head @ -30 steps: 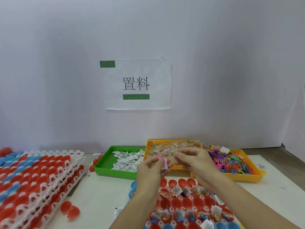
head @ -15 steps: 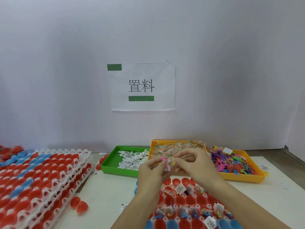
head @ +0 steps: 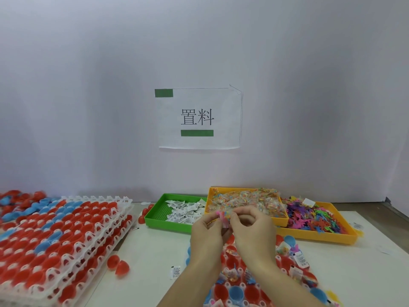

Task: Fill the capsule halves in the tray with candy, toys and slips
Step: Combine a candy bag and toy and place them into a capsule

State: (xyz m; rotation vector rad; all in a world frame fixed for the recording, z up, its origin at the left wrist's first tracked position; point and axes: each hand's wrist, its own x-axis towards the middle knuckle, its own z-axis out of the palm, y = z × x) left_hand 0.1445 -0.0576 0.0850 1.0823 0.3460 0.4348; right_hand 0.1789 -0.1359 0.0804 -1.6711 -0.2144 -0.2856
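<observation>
My left hand (head: 207, 234) and my right hand (head: 252, 231) meet above the tray of red and blue capsule halves (head: 232, 291). Both pinch a small clear candy packet with pink and coloured pieces (head: 223, 216). Several capsule halves in the tray hold candy, toys and slips. Behind the hands stand a green tray of white paper slips (head: 159, 214), an orange tray of wrapped candy (head: 245, 201) and an orange tray of coloured plastic toys (head: 314, 217). My forearms hide the middle of the capsule tray.
Stacked white trays of red and blue capsule halves (head: 57, 235) fill the left side. Loose red halves (head: 117, 265) and a stray slip (head: 176, 272) lie on the white table. A paper sign (head: 199, 118) hangs on the wall behind.
Both hands stay together on the candy packet; the fingers have shifted on it. The view has tilted a little, so the hands and trays sit slightly right of before.
</observation>
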